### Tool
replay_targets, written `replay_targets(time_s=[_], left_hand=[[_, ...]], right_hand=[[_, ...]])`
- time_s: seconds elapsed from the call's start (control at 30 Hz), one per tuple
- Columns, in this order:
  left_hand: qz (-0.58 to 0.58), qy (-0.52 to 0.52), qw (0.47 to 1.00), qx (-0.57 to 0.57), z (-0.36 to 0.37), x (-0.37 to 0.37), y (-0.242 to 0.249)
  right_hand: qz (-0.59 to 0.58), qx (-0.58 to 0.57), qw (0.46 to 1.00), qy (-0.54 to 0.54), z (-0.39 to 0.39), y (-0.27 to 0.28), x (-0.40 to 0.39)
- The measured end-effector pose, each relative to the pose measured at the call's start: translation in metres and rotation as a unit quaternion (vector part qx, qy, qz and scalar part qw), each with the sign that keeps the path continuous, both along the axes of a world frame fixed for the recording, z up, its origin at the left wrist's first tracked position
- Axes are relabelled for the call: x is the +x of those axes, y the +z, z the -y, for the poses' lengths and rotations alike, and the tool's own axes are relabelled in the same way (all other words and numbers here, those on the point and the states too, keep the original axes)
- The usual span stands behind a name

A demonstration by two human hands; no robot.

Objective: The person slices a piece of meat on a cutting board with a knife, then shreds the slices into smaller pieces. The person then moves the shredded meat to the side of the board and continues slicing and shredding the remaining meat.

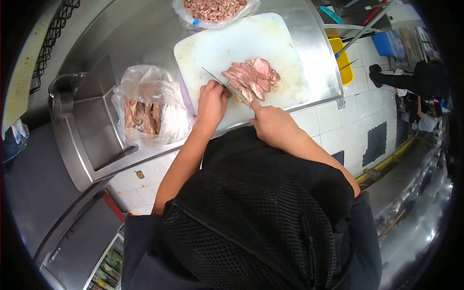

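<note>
My right hand [274,123] is wrapped round the handle of a knife [212,75], whose blade slants up and left across the white cutting board [193,50]. Just left of the blade, my left hand [212,104] presses down on the board with its fingers curled in. Whatever lies under those fingertips is hidden. Beyond the blade, a pile of sliced pinkish meat [252,76] is spread on the board. A little brownish scrap [238,98] shows between the knife and my left hand.
Left of the board, a clear plastic bag [171,123] holds long pieces of browned meat [143,117]. At the back stands a bag of diced meat [215,9]. A steel sink [96,128] is on the left. A yellow bucket [344,65] and a person's legs [398,80] are off to the right.
</note>
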State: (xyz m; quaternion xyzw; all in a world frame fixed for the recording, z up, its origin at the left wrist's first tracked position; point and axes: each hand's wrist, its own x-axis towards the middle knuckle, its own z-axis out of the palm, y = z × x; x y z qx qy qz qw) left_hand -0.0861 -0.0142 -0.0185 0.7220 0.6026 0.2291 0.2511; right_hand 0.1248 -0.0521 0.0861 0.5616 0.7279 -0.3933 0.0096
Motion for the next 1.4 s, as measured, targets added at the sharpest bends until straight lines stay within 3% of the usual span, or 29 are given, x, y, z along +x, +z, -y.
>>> replay_targets(time_s=[0.2,0.37,0.47,0.57,0.63,0.7,0.8,1.0,1.27,1.33,1.4], left_hand=[[0.001,0.005,0.999,-0.052,-0.003,-0.002,0.000],[0.013,-0.022,0.999,-0.025,-0.003,-0.001,-0.004],[0.026,0.001,1.000,-0.013,-0.003,0.002,-0.004],[0.039,0.011,0.999,0.001,-0.003,-0.003,-0.008],[0.052,0.011,0.999,0.005,-0.001,-0.001,-0.010],[0.025,0.015,1.000,-0.003,-0.001,-0.001,-0.007],[0.021,0.011,1.000,-0.016,-0.002,-0.002,-0.005],[0.045,-0.008,0.999,-0.018,-0.002,-0.006,-0.006],[0.052,0.037,0.997,0.044,0.014,0.000,-0.008],[0.038,0.048,0.995,0.073,0.013,0.001,-0.008],[0.043,0.048,0.998,0.020,0.016,-0.002,-0.011]], right_hand=[[-0.005,0.035,0.999,-0.028,-0.014,-0.074,-0.023],[-0.049,0.076,0.994,-0.056,-0.023,-0.092,-0.016],[-0.098,0.088,0.989,-0.070,-0.033,-0.088,-0.006],[-0.106,0.095,0.989,-0.045,-0.026,-0.046,-0.009],[-0.019,0.003,1.000,-0.005,-0.022,-0.009,-0.012],[-0.017,-0.002,1.000,0.010,-0.014,0.002,-0.009],[-0.017,-0.001,1.000,0.015,-0.010,-0.009,-0.011],[-0.067,0.056,0.996,-0.017,-0.020,-0.084,-0.031],[-0.131,0.086,0.986,-0.051,-0.031,-0.086,-0.015],[-0.112,0.069,0.991,-0.031,-0.026,-0.061,-0.017],[-0.073,0.054,0.996,-0.002,-0.023,-0.034,-0.015]])
